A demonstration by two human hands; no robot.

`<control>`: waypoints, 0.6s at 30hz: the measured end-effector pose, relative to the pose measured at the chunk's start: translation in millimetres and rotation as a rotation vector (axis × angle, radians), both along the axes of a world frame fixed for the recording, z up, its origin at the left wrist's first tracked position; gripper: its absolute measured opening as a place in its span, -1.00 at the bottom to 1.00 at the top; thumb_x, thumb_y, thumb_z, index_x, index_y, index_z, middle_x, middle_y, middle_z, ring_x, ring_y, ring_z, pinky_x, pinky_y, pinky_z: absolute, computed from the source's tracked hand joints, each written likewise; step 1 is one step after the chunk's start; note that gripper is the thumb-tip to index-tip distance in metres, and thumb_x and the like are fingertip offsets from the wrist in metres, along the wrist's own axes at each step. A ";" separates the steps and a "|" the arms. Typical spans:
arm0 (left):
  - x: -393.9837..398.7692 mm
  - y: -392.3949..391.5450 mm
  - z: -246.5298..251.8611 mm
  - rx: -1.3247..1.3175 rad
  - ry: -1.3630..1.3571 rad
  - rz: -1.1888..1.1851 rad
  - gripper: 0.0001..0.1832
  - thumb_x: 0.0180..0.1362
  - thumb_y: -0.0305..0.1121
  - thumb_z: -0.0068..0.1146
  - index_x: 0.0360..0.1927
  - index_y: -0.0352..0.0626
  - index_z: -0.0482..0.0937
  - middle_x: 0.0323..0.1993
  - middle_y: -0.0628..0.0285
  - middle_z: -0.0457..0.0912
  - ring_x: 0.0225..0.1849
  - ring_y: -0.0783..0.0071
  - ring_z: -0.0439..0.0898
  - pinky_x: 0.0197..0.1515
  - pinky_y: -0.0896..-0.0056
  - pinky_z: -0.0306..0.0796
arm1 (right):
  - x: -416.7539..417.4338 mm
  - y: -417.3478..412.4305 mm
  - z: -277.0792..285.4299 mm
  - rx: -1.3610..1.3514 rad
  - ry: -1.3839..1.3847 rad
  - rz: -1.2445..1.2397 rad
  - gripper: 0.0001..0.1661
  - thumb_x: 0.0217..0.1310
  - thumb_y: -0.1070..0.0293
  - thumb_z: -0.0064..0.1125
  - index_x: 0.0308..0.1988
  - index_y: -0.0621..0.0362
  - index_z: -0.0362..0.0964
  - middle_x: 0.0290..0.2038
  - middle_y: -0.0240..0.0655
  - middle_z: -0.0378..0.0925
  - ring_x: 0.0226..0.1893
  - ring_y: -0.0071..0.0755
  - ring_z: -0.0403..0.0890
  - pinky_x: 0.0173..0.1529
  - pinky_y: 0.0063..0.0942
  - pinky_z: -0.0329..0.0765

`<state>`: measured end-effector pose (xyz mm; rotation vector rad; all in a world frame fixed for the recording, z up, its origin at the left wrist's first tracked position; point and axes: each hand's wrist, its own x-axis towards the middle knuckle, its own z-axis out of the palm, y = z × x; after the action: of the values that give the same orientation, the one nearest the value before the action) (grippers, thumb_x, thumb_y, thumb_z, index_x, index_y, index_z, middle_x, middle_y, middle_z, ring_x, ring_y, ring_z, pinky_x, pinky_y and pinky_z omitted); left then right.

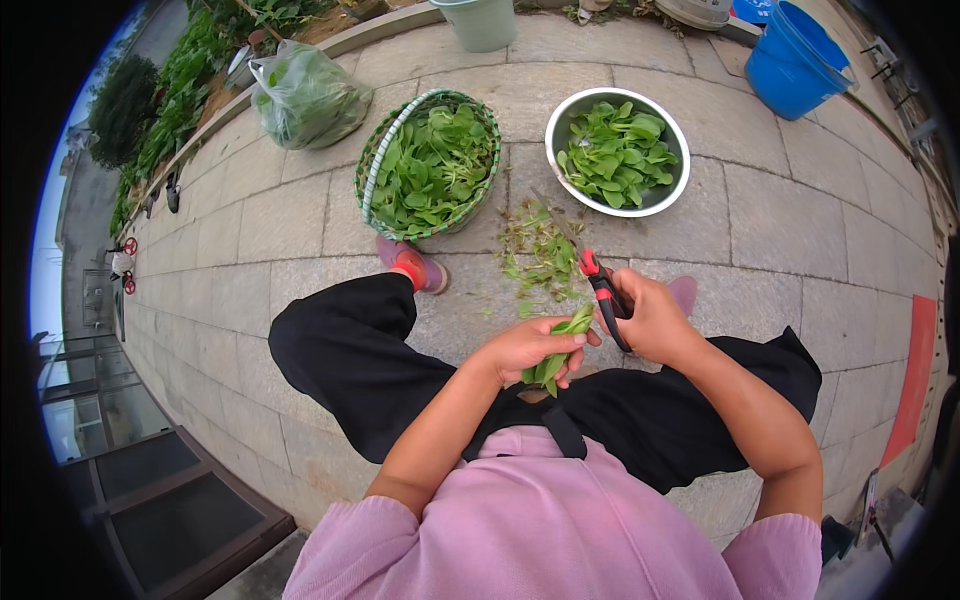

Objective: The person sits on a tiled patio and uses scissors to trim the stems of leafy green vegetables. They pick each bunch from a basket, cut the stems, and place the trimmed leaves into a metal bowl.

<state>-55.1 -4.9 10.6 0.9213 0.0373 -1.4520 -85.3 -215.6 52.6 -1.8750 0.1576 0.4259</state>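
My left hand (541, 346) is closed around a small leafy green plant (571, 328), its stem end pointing up and away from me. Beside it my right hand (654, 315) grips a pair of scissors (595, 274) with red and black handles, blades pointing away from me. Trimmed stems and leaf scraps (541, 251) lie on the paving beneath the blades. Beyond them on the left stands a woven basket (367, 187) with a pale handle, heaped with leafy greens (427, 169). To its right a steel bowl (677, 184) holds loose green leaves (619, 154).
A tied plastic bag (311, 97) full of greens sits left of the basket. A pale green bucket (476, 22) stands at the back, a blue bucket (795, 64) at the far right. My shoe (424, 266) is close to the basket. Stone paving (765, 217) surrounds everything.
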 end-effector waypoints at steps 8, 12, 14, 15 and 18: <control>-8.7 2.5 -5.2 0.012 0.002 -0.022 -0.63 0.31 -0.21 0.02 0.06 -0.23 0.42 -0.49 0.32 0.51 -0.55 0.51 0.56 -0.40 0.38 0.58 | -1.6 -1.3 -2.0 -0.081 0.133 0.058 -0.67 0.01 0.33 0.39 -0.36 0.23 0.36 -0.54 -0.48 0.38 -0.54 -0.68 0.31 -0.49 -0.57 0.28; -11.9 -2.6 -7.1 0.001 0.042 0.000 -0.64 0.32 -0.20 0.01 0.05 -0.24 0.43 -0.49 0.32 0.51 -0.55 0.52 0.56 -0.41 0.36 0.58 | -2.2 -4.7 -19.2 -0.066 0.129 0.045 -0.69 0.01 0.38 0.37 -0.35 0.22 0.35 -0.54 -0.49 0.39 -0.55 -0.69 0.32 -0.50 -0.59 0.28; -12.8 -2.9 -13.1 -0.035 0.077 0.036 -0.64 0.32 -0.20 0.01 0.04 -0.25 0.43 -0.50 0.32 0.51 -0.54 0.53 0.56 -0.42 0.35 0.58 | -2.3 -6.4 -24.3 0.005 0.154 0.015 -0.72 0.02 0.43 0.33 -0.33 0.21 0.35 -0.54 -0.50 0.40 -0.55 -0.70 0.35 -0.50 -0.61 0.28; -12.0 -2.7 -17.9 -0.062 0.093 0.058 -0.63 0.31 -0.19 0.01 0.03 -0.26 0.43 -0.50 0.32 0.51 -0.54 0.53 0.56 -0.42 0.35 0.58 | -1.4 -7.1 -24.7 0.039 0.166 0.001 -0.74 0.03 0.45 0.32 -0.31 0.20 0.35 -0.54 -0.50 0.40 -0.54 -0.70 0.36 -0.50 -0.61 0.28; -10.4 -0.6 -24.0 -0.093 0.123 0.109 -0.62 0.31 -0.18 0.01 0.03 -0.27 0.44 -0.50 0.32 0.51 -0.54 0.54 0.55 -0.41 0.34 0.59 | 3.3 -7.0 -16.9 0.122 0.207 0.002 -0.73 0.01 0.50 0.27 -0.27 0.20 0.35 -0.48 -0.47 0.44 -0.51 -0.69 0.41 -0.45 -0.63 0.34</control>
<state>-65.5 -5.5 -13.4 0.7429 0.1088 -1.3954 -82.0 -222.6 35.6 -1.7098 0.2629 0.6182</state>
